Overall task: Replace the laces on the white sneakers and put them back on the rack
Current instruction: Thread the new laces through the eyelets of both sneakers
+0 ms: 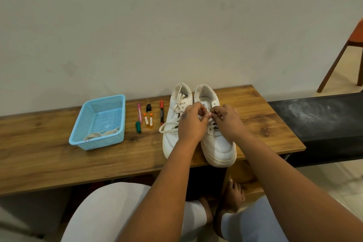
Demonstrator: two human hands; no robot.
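Two white sneakers (pixel 198 124) stand side by side on the wooden surface (pixel 49 155), toes toward the viewer. Left hand (pixel 191 122) and right hand (pixel 228 121) meet over the right-hand sneaker, each pinching its lace (pixel 211 124) at the upper eyelets. At 9 o'clock from the sneakers: markers (pixel 161 112), then a blue basket (pixel 99 122) holding coiled laces (pixel 102 134).

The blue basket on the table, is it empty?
No, the blue basket holds coiled pale laces at its near end, lying against the front wall.
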